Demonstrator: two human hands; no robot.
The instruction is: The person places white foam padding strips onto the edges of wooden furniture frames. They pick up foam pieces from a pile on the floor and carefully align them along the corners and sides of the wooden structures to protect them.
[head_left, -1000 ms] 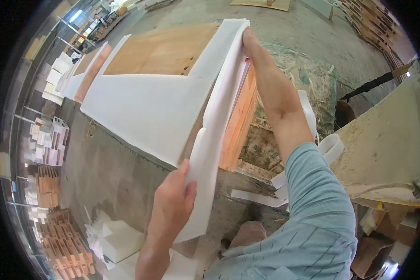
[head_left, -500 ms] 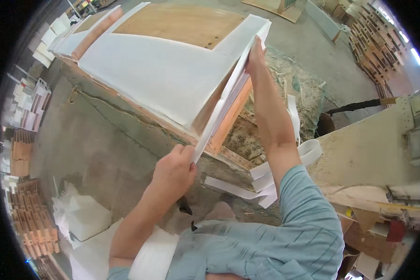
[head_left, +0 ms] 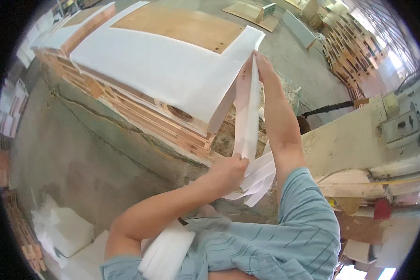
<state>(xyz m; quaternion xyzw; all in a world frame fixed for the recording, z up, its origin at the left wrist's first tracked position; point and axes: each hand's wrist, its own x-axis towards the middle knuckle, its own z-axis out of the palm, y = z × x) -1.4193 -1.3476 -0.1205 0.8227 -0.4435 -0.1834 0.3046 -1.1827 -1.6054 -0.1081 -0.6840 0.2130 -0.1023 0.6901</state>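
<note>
A wooden frame (head_left: 147, 109) lies ahead of me, its top covered by a white foam-like sheet (head_left: 158, 65) with a tan board (head_left: 179, 27) set in it. At the sheet's right far corner, my right hand (head_left: 264, 67) is closed on the edge. A long white strip (head_left: 247, 112) stretches from there down to my left hand (head_left: 229, 173), whose fingers are wrapped round its lower part. The strip stands apart from the frame's near end for most of its length. Whether it is still joined to the sheet at the far corner is hidden by my right hand.
Loose white strips (head_left: 261, 175) hang or lie beside the left hand. A bundle of white material (head_left: 168, 254) rests against my body. To the right stands a pale worktop (head_left: 350, 135); wooden parts (head_left: 347, 56) are stacked beyond. White sheets (head_left: 70, 228) lie at lower left.
My left hand has moved right with the strip, swinging it away from the frame's near end. The right hand stays near the far corner, slightly lower. The view has shifted.
</note>
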